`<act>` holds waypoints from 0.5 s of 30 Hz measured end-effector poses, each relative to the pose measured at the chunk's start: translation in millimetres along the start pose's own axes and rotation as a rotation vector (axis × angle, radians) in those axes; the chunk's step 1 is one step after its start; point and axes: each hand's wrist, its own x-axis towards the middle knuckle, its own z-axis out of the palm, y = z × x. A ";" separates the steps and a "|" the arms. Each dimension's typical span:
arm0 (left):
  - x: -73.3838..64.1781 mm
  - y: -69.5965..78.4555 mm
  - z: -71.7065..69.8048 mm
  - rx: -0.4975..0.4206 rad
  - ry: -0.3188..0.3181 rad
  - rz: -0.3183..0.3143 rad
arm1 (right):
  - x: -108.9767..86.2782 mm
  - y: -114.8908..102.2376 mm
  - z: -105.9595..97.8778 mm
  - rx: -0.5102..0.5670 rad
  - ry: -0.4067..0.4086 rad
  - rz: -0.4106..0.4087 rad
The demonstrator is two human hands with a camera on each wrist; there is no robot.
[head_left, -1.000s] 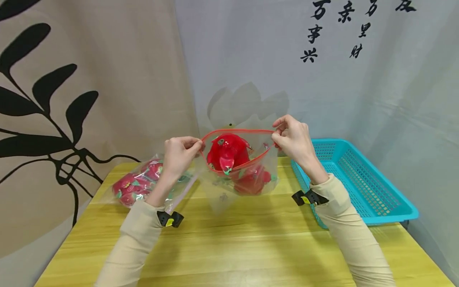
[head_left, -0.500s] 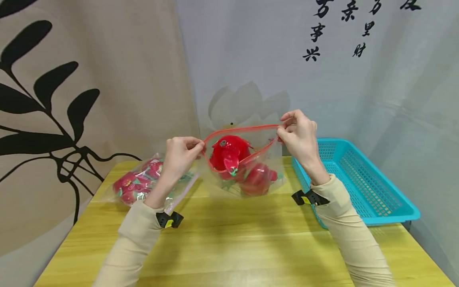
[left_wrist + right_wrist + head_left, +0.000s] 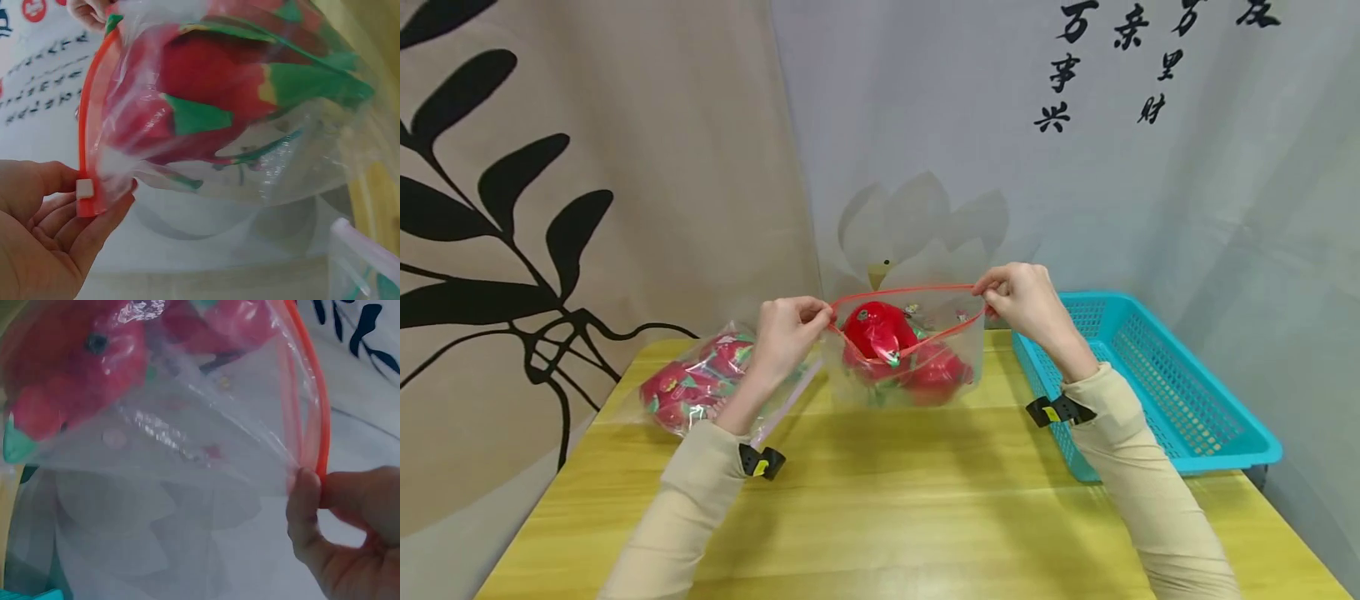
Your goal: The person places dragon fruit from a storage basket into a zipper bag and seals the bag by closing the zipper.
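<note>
A clear zip bag (image 3: 850,396) with a red-orange zip edge hangs between both hands in the head view, its mouth spread. Inside are red dragon fruits (image 3: 877,331) with green-tipped scales; a second dragon fruit (image 3: 938,372) shows through the front wall. My left hand (image 3: 784,333) pinches the left corner of the mouth. A small white slider (image 3: 85,188) sits by those fingers in the left wrist view. At the opposite corner, my right hand (image 3: 1026,302) pinches the zip edge between thumb and index finger, as the right wrist view confirms.
Behind my left forearm lies another clear bag of dragon fruits (image 3: 681,393) with a pale lilac zip strip (image 3: 786,404). A turquoise slotted basket (image 3: 1217,457) stands at the right, partly behind my right forearm. The wooden table (image 3: 880,517) ends at a curtain.
Both hands rose a little at the right, then came down with the bag. The dragon fruits sit lower and closer together in it. The left hand has shifted slightly right.
</note>
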 end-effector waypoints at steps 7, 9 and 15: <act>-1.5 -2.9 10.8 -0.019 0.052 -0.015 | -2.1 18.0 13.2 -0.028 -0.154 -0.126; -2.8 -2.8 14.0 -0.004 0.040 -0.004 | -6.0 21.0 23.1 -0.006 -0.212 -0.178; -7.0 -2.1 22.0 0.031 0.010 0.042 | -27.7 16.2 61.6 -0.029 -0.251 -0.305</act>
